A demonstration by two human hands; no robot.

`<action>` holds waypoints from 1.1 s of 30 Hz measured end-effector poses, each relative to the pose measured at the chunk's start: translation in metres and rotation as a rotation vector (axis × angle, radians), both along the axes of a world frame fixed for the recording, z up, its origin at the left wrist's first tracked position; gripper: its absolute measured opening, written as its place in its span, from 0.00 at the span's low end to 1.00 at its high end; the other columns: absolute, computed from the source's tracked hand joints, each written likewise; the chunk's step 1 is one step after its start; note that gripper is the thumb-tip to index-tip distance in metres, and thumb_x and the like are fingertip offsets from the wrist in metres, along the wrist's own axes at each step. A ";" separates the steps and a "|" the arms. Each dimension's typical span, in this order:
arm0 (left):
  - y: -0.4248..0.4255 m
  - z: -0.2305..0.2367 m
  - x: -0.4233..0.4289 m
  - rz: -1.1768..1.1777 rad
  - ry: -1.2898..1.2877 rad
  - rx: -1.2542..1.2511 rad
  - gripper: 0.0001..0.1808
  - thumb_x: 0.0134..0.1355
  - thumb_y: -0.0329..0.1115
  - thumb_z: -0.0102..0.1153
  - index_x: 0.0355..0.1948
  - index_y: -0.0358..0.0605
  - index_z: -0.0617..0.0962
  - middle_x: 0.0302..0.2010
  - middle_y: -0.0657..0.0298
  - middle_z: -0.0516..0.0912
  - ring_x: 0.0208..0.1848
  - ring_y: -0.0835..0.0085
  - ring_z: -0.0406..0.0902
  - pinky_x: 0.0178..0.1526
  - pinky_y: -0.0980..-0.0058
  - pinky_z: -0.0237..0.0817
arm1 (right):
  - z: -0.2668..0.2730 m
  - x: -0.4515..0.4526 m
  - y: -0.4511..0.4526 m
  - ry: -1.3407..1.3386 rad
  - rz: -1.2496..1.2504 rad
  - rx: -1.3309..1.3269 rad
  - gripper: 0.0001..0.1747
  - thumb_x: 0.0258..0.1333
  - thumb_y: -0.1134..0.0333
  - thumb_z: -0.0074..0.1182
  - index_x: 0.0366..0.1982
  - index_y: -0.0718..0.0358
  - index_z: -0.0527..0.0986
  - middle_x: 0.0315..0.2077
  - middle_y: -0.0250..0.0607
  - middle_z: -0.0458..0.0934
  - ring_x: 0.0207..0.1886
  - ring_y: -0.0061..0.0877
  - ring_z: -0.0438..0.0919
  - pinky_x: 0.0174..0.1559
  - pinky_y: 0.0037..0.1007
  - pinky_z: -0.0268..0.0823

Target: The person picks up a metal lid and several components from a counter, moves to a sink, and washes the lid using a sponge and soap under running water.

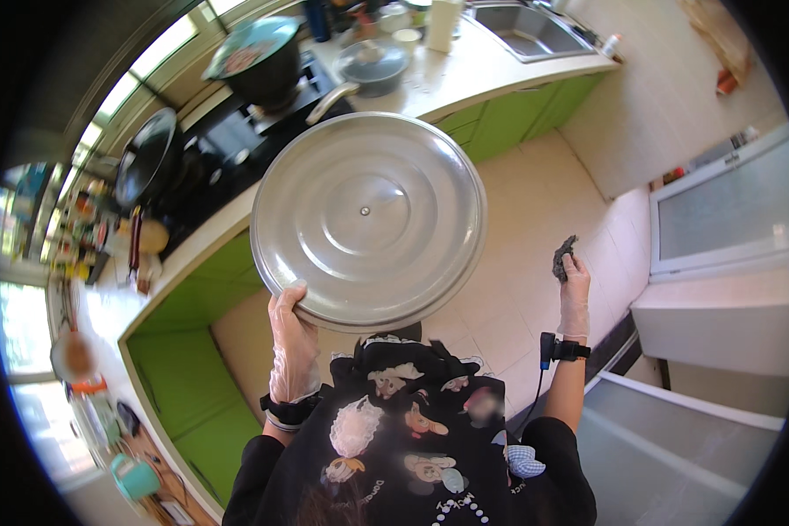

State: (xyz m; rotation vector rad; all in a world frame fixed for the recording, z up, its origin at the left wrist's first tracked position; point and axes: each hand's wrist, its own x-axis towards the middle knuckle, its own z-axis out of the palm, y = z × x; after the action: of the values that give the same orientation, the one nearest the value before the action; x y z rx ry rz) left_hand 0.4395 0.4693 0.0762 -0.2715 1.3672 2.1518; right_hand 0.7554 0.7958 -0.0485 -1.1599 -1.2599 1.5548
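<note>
A large round metal lid (394,263) with concentric rings and a small rivet at its centre is held up before me. My left hand (294,345), in a clear disposable glove, grips its lower left rim with the thumb on the upper face. The fingers behind the rim are hidden. Off to the right, apart from the lid, my right hand (574,283), gloved too, pinches a dark grey scouring pad (563,258), which looks like a wire scrubber.
Beyond the lid is a black gas stove (237,154) with a dark pot (260,75) and a wok (150,158). A lidded pan (372,66) stands on the counter, near a steel sink (532,33). Green cabinets (191,388) run along the left; a glass-panelled door (730,197) is at right.
</note>
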 end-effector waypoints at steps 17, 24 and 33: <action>0.477 -0.009 -0.058 -0.574 0.103 -0.150 0.12 0.54 0.30 0.49 0.38 0.33 0.72 0.32 0.60 0.76 0.33 0.72 0.74 0.38 0.75 0.67 | -0.261 0.109 -0.092 -0.043 -0.836 -0.818 0.12 0.50 0.66 0.53 0.22 0.68 0.75 0.20 0.37 0.76 0.23 0.25 0.75 0.24 0.25 0.63; 0.652 -0.025 -0.041 -0.620 0.064 -0.094 0.11 0.55 0.30 0.48 0.36 0.34 0.73 0.31 0.60 0.77 0.33 0.71 0.75 0.40 0.74 0.68 | -0.280 0.126 0.087 -0.225 -0.775 -1.006 0.12 0.50 0.63 0.51 0.24 0.66 0.75 0.18 0.35 0.75 0.20 0.26 0.74 0.22 0.27 0.63; 0.804 -0.020 -0.034 -0.294 0.072 -0.108 0.13 0.56 0.29 0.46 0.41 0.33 0.70 0.36 0.58 0.75 0.39 0.72 0.74 0.42 0.72 0.69 | -0.214 0.145 0.591 -0.225 -0.306 -0.431 0.11 0.50 0.62 0.46 0.20 0.59 0.74 0.14 0.26 0.68 0.16 0.16 0.65 0.19 0.21 0.56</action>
State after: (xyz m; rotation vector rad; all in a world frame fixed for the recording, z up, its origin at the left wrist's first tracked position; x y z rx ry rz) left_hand 0.4059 1.2737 0.0561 -0.0302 1.4657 1.8647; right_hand 0.9003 1.3871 -0.2622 -1.7542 -0.8463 1.5309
